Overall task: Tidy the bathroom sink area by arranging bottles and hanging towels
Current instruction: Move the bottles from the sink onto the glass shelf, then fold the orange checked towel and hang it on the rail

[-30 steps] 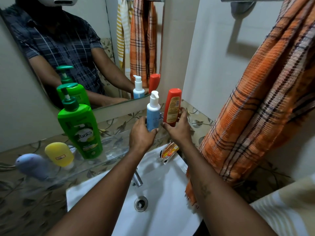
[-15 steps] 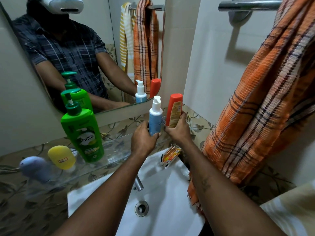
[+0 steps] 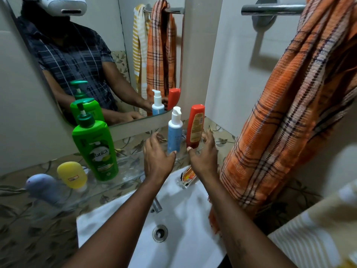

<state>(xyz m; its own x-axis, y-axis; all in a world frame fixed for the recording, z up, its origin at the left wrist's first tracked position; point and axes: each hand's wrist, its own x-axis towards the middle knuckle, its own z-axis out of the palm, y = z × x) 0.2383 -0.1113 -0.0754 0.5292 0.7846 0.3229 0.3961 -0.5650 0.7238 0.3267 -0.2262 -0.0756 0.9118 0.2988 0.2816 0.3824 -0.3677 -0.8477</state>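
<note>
A blue pump bottle (image 3: 174, 132) and an orange bottle (image 3: 195, 128) stand upright side by side on the glass shelf (image 3: 129, 167) under the mirror. My left hand (image 3: 157, 157) hovers just left of the blue bottle, fingers spread and holding nothing. My right hand (image 3: 204, 155) is just right of the orange bottle, fingers relaxed and apart from it. A large green pump bottle (image 3: 95, 149), a yellow bottle (image 3: 72, 174) and a lilac bottle (image 3: 41, 185) stand further left on the shelf. An orange checked towel (image 3: 293, 113) hangs from the metal rail (image 3: 270, 9) at the right.
The white sink (image 3: 179, 225) with its tap (image 3: 157, 205) and drain lies below my arms. A small orange tube (image 3: 188, 175) rests on the sink's back rim. A pale striped cloth (image 3: 318, 238) fills the bottom right corner. The mirror (image 3: 96, 55) reflects a person and the towels.
Both hands have let go of the blue and orange bottles and drawn back a little with fingers spread. The two bottles now stand by themselves on the shelf.
</note>
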